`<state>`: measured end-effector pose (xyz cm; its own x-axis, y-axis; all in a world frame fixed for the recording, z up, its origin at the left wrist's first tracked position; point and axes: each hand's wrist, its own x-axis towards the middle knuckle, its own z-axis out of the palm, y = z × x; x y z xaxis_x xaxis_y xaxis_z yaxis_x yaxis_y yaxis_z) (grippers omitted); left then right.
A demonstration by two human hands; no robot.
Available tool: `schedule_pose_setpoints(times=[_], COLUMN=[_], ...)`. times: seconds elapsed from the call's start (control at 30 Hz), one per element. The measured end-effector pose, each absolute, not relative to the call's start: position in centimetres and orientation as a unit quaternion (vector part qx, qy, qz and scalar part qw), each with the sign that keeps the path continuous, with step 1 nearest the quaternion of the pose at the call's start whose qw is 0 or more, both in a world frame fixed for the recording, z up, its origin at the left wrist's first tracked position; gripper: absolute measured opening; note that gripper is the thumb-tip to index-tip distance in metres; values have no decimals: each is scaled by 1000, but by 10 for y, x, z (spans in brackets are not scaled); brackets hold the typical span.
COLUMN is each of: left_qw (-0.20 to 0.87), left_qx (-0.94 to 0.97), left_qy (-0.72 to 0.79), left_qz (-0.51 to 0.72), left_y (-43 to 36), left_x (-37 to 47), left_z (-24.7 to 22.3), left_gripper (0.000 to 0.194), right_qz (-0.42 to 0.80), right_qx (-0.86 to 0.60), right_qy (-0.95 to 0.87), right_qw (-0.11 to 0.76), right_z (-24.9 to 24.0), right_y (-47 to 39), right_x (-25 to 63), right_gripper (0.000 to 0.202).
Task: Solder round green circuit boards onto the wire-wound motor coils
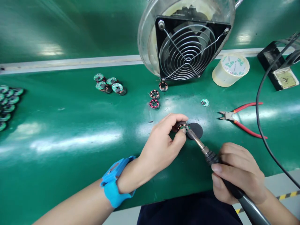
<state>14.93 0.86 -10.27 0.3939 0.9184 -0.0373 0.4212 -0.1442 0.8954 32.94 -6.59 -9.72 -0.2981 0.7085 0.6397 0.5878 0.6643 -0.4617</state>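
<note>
My left hand point(164, 143), with a blue wrist strap point(114, 181) behind it, pinches a small motor part point(183, 126) that carries a green circuit board. My right hand point(239, 173) grips a soldering iron point(211, 156) around its black handle. The iron's metal tip meets the circuit board by my left thumb. Under and beside the part lies a round black disc point(196, 131). Copper-wound rings point(154, 94) stand on the green table beyond my left hand. A loose round circuit board point(204, 102) lies farther back.
A caged fan point(187, 59) stands at the back. To its right are a tape roll point(228, 72) and a soldering stand point(278, 72). Red-handled cutters point(243, 120) lie right, near a black cable point(259, 115). Motor assemblies point(110, 85) stand left of centre, more point(9, 106) at far left.
</note>
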Motion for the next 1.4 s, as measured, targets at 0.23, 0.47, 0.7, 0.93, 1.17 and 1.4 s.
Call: schedule_pose_setpoints(times=[0.23, 0.47, 0.7, 0.93, 1.17, 1.4], left_qw=[424, 451, 567, 753, 784, 656], left_qx=[724, 697, 611, 418, 394, 558], left_qy=[470, 485, 490, 437, 401, 451], left_qz=[275, 273, 255, 260, 263, 233], left_y=[8, 9, 9, 6, -4, 4], left_x=[149, 150, 150, 157, 165, 152], left_z=[-103, -103, -104, -99, -100, -104], left_gripper=[25, 24, 21, 12, 15, 20], right_qz=[67, 81, 95, 170, 79, 164], right_qx=[-419, -431, -488, -557, -558, -583], right_qy=[-811, -790, -716, -698, -747, -704], right_qw=[402, 429, 490, 417, 352, 372], right_z=[-92, -87, -106, -115, -112, -120], right_y=[-66, -66, -66, -58, -55, -51], right_x=[330, 336, 332, 319, 309, 324], right_gripper=[16, 22, 39, 50, 44, 52])
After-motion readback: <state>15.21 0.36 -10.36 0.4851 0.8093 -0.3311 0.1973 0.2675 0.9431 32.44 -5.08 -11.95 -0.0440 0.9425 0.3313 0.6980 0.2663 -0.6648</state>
